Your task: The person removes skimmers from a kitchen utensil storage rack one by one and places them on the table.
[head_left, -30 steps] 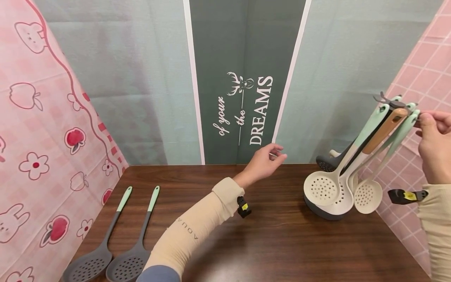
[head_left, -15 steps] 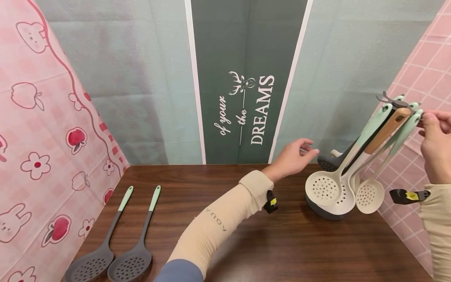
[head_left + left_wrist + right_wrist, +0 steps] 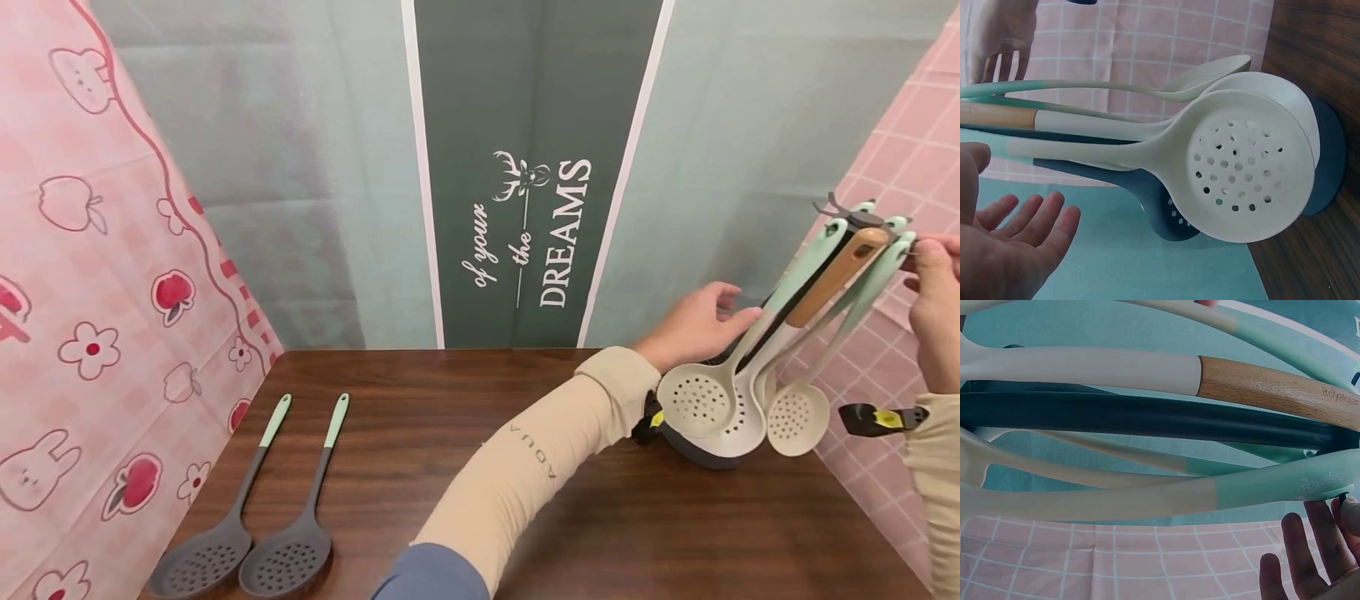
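On the right of the table, a dark utensil stand (image 3: 855,218) with hooks on top carries several hanging utensils. A cream skimmer (image 3: 697,402) with a mint handle hangs in front. Behind it is a white slotted utensil (image 3: 750,417) with a wooden handle, and another cream skimmer (image 3: 798,421) hangs to the right. A dark perforated utensil (image 3: 1169,225) shows behind in the left wrist view. My left hand (image 3: 701,325), fingers loosely spread, is beside the front skimmer's handle; contact is unclear. My right hand (image 3: 937,292) pinches a dark hook of the stand near a mint handle's end.
Two dark grey slotted turners with mint handles, one further left (image 3: 201,560) and one beside it (image 3: 288,560), lie on the wooden table (image 3: 480,433). Pink cloth (image 3: 90,275) hangs at left, pink-checked cloth (image 3: 930,150) at right, and a green-grey cloth (image 3: 315,167) behind.
My left hand has moved right across the table to the hanging utensils. The right hand stays at the stand's top; the whole view has shifted slightly.
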Available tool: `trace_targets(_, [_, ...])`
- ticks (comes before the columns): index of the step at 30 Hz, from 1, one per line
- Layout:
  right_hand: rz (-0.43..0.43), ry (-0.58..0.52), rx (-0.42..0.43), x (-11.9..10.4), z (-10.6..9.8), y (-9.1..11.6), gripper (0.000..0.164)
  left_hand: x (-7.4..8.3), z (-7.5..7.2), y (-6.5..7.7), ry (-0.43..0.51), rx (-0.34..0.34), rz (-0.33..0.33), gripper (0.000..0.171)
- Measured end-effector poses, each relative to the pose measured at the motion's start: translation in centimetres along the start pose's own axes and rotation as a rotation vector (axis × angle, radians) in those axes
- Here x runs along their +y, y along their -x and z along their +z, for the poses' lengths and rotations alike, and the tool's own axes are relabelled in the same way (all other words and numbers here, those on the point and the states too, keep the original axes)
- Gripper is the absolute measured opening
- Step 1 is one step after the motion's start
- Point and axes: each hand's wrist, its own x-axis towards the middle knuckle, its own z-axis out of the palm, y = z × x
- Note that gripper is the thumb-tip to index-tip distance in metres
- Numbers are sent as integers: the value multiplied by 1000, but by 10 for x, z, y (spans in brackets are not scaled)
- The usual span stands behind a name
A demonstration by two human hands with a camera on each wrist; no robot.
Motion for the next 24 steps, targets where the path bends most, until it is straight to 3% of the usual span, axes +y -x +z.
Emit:
trace_targets(5, [35,-147,19,-2,1,-1,21,12,10,-9,-100,-23,-10,51])
trace_targets(12, [63,-108,32,-3,-2,0,24,28,24,-15,-144,-82,13,41])
trace_targets(19, [58,-134,44,-1,-2,0,22,24,28,-12,-224,-21,61,46])
trace_targets(24, [39,-130,50,1,-2,-1,21,21,31,-9,-321,64,93,50])
